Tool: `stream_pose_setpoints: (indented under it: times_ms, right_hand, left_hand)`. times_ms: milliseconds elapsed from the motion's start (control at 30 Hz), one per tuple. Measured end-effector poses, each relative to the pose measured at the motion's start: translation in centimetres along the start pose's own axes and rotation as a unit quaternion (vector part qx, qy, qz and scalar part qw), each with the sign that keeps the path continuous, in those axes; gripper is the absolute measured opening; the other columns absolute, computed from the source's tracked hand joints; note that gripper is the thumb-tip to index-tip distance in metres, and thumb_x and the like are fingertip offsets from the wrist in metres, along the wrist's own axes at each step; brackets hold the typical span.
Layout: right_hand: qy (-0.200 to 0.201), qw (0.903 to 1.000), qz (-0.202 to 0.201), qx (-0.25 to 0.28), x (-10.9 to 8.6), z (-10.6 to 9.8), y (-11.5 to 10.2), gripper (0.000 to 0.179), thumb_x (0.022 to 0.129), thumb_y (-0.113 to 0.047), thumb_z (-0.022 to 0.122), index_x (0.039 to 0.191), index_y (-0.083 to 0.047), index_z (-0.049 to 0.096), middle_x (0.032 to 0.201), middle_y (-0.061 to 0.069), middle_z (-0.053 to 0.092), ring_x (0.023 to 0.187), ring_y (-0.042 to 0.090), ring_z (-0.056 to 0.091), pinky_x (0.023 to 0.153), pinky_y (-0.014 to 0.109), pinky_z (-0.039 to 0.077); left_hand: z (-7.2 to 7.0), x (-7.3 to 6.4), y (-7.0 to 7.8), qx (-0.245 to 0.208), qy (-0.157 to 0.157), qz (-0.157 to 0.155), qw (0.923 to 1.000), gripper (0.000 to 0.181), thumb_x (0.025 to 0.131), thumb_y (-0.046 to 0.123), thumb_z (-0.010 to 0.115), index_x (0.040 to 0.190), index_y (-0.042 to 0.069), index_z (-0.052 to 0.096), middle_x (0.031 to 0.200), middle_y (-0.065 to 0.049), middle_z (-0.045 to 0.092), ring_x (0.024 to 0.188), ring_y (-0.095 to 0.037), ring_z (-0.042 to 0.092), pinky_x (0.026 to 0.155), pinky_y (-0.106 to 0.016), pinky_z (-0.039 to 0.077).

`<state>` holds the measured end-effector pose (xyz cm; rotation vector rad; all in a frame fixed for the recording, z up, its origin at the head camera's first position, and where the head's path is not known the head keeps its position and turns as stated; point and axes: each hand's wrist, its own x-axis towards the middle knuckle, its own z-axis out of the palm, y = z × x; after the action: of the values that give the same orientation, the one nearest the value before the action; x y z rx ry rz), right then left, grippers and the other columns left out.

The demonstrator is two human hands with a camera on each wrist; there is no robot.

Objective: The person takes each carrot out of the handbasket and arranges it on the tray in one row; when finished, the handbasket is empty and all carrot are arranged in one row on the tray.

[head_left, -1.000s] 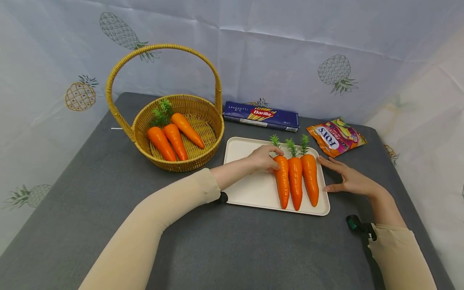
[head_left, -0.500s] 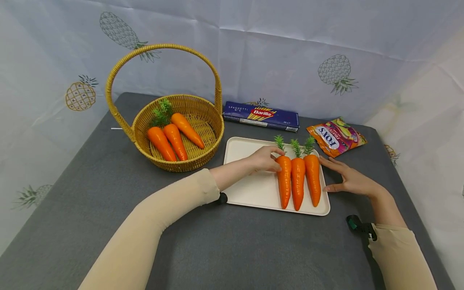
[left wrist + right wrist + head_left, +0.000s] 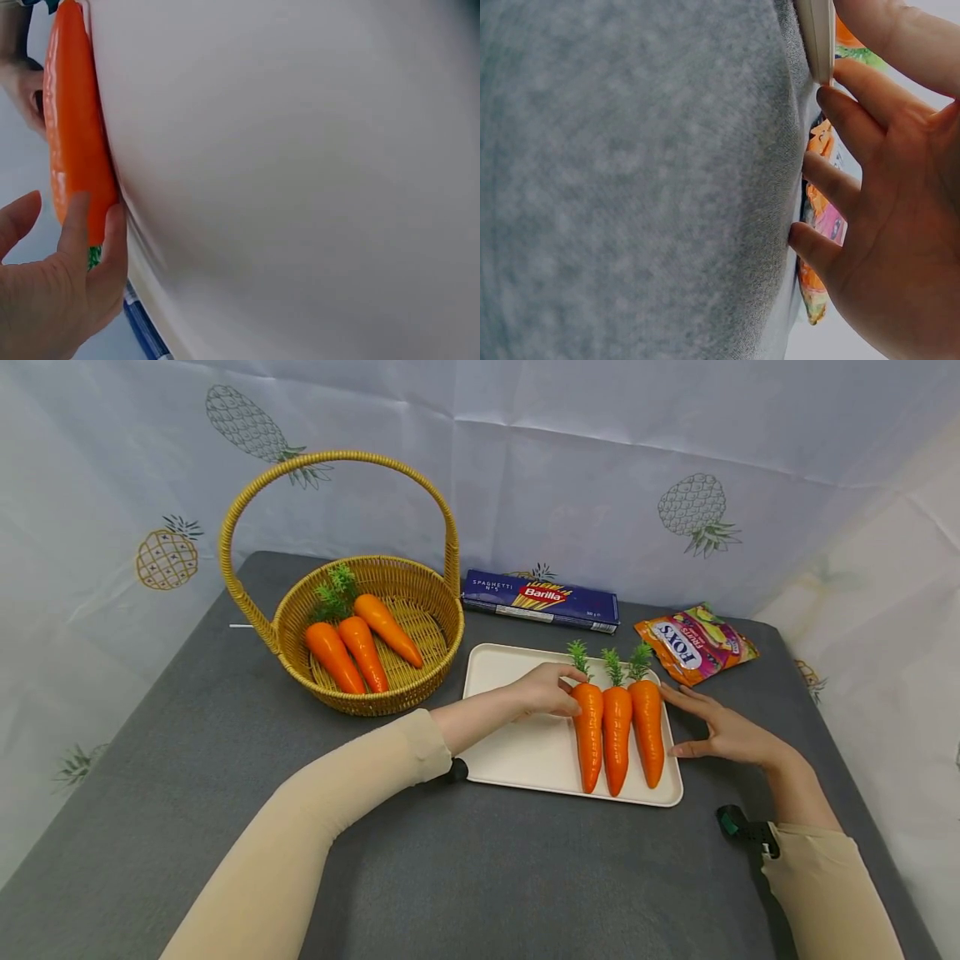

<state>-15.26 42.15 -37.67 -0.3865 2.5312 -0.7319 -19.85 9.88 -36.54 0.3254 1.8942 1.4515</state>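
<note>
Three orange carrots with green leafy tops lie side by side on the right half of a cream tray [image 3: 517, 758]. The fingers of my left hand [image 3: 551, 690] touch the upper end of the leftmost carrot [image 3: 589, 739]. Beside it are the middle carrot [image 3: 617, 739] and the right carrot [image 3: 648, 735]. In the left wrist view, that hand's fingers reach out fairly straight against the carrot [image 3: 75, 120]. My right hand [image 3: 723, 732] has its fingers spread at the tray's right edge. Its palm [image 3: 907, 217] holds nothing in the right wrist view.
A wicker basket [image 3: 444, 602] with a tall handle stands at the back left, holding several orange carrots [image 3: 362, 652]. Behind the tray lies a blue spaghetti box [image 3: 540, 600]. An orange Fox's candy bag [image 3: 697, 643] lies at the back right of the grey table [image 3: 525, 877].
The three carrots have shifted slightly right on the tray, mostly between the first two frames, with my left hand against the leftmost one. My right hand has stayed in place.
</note>
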Motion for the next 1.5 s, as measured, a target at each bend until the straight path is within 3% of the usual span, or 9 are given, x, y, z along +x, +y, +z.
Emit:
stream_pose_setpoints:
  times_ms: [233, 500, 933, 1267, 1500]
  right_hand:
    - [0.003, 1.0, -0.005, 0.004, -0.1, 0.1, 0.1, 0.095, 0.082, -0.033, 0.077, 0.158, -0.016, 0.024, 0.165, 0.022, 0.015, 0.149, 0.055, 0.003, 0.103, 0.087, 0.008]
    - [0.004, 0.9999, -0.01, 0.009, 0.0, 0.1, 0.1, 0.094, 0.082, -0.032, 0.076, 0.158, -0.016, 0.024, 0.165, 0.022, 0.016, 0.15, 0.055, 0.002, 0.104, 0.086, 0.007]
    - [0.003, 0.9997, -0.021, 0.01, 0.0, 0.0, 0.1, 0.093, 0.082, -0.03, 0.077, 0.158, -0.015, 0.025, 0.165, 0.022, 0.017, 0.149, 0.056, 0.004, 0.105, 0.085, 0.009]
    - [0.002, 0.9999, -0.011, 0.006, 0.0, 0.0, 0.2, 0.094, 0.082, -0.033, 0.077, 0.158, -0.017, 0.025, 0.165, 0.022, 0.016, 0.149, 0.055, 0.003, 0.105, 0.086, 0.008]
    - [0.003, 0.9999, -0.012, 0.008, 0.0, 0.0, 0.1, 0.093, 0.083, -0.032, 0.077, 0.158, -0.016, 0.025, 0.165, 0.022, 0.016, 0.149, 0.055, 0.002, 0.104, 0.086, 0.008]
  left_hand:
    - [-0.4, -0.3, 0.3, 0.008, 0.002, 0.0, 1.0, 0.054, 0.087, -0.003, 0.065, 0.139, 0.003, 0.052, 0.136, -0.021, 0.055, 0.109, -0.023, 0.063, 0.095, -0.03, 0.059]
    - [-1.0, -0.6, 0.6, 0.018, 0.002, -0.001, 0.9998, 0.052, 0.087, -0.002, 0.064, 0.138, 0.003, 0.054, 0.138, -0.02, 0.053, 0.102, -0.019, 0.06, 0.093, -0.03, 0.059]
    - [-2.1, -1.0, 1.3, 0.025, 0.012, -0.005, 0.9996, 0.049, 0.09, 0.0, 0.062, 0.138, 0.006, 0.054, 0.14, -0.018, 0.05, 0.119, -0.025, 0.057, 0.1, -0.034, 0.057]
    - [-3.0, -2.3, 2.7, 0.023, 0.01, -0.001, 0.9997, 0.048, 0.093, 0.004, 0.062, 0.14, 0.005, 0.051, 0.14, -0.017, 0.05, 0.12, -0.025, 0.058, 0.105, -0.037, 0.053]
    - [-4.3, -4.0, 4.6, 0.001, 0.015, 0.033, 0.9994, 0.046, 0.095, 0.005, 0.062, 0.139, 0.005, 0.05, 0.14, -0.018, 0.048, 0.124, -0.027, 0.056, 0.107, -0.037, 0.052]
